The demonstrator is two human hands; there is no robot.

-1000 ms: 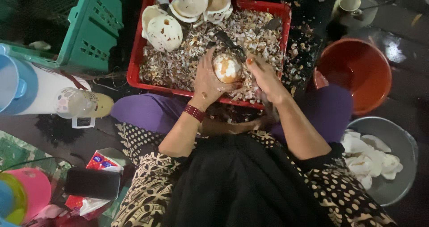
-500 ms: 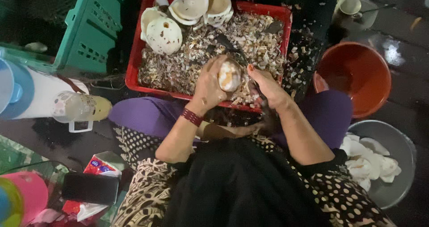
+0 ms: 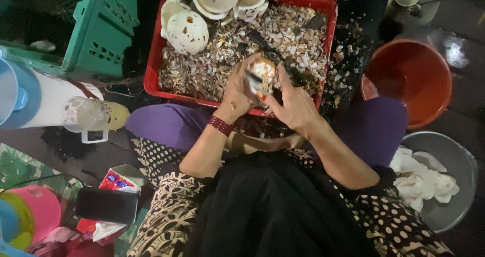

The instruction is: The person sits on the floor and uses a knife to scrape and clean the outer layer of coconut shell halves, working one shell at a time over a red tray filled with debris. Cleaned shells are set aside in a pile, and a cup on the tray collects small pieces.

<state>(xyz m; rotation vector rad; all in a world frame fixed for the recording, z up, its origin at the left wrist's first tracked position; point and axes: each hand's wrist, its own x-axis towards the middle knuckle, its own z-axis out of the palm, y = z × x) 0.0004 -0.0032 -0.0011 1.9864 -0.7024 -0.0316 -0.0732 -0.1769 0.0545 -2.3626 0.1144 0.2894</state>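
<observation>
While she sits over the red tray (image 3: 151, 80), left of it lie a green crate (image 3: 101, 29) and a jug (image 3: 30, 100). Above its near edge, the left hand (image 3: 235, 92) cups a coconut piece (image 3: 262, 72) so scraps drop in; the right hand (image 3: 293, 103) wraps it, seemingly gripping a tool. Right of it sits an orange bowl (image 3: 409, 80).

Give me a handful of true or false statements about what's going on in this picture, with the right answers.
1. Both hands hold a round pale piece over the red crate. True: the left hand and right hand cup the round pale piece.
2. The red crate is empty. False: it is full of shell scraps and pale half shells.
3. The orange bucket sits on the person's right side. True.
4. The metal bowl holds dark liquid. False: it holds white pieces.
</observation>
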